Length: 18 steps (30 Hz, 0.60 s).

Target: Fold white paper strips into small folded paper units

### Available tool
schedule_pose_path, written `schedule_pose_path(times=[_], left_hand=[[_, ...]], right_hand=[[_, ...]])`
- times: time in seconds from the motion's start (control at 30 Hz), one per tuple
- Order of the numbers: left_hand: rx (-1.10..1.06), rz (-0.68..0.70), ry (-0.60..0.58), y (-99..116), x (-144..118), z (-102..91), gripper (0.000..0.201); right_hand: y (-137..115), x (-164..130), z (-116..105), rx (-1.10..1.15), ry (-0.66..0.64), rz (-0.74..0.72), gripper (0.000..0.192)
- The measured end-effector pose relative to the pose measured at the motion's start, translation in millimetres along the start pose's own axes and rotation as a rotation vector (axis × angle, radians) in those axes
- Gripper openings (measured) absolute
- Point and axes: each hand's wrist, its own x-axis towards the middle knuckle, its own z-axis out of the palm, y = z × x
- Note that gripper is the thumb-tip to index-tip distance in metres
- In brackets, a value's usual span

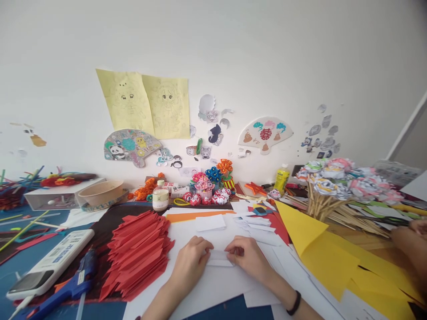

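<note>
Between my two hands lies a small folded strip of white paper [218, 262], over larger white sheets [190, 293]. My left hand [193, 258] pinches its left end with thumb and fingers. At the other end, my right hand [248, 258] pinches the strip the same way; a dark band circles that wrist. Just beyond the fingers is a folded white piece [211, 223]. A stack of small white paper pieces [258, 226] sits to the upper right. Left of my hands is a big pile of folded red paper [138, 253].
A blue glue gun [75, 284] and a white power strip [53, 262] lie at left. Yellow sheets [333, 258] spread at right, near a bundle of paper flowers on sticks [320, 200]. A bottle [160, 198] stands behind. Another person's hand [412, 240] is at the right edge.
</note>
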Motion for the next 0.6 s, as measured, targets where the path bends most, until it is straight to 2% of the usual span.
schedule_pose_path(times=[0.27, 0.6], left_hand=[[-0.033, 0.015, -0.002, -2.3, 0.6, 2.4, 0.029], [0.091, 0.106, 0.002, 2.7, -1.9, -0.1, 0.027]], right_hand=[[-2.6, 0.2, -1.4, -0.001, -0.017, -0.026, 0.016], [3.2, 1.4, -3.1, -0.082, -0.041, -0.122, 0.011]])
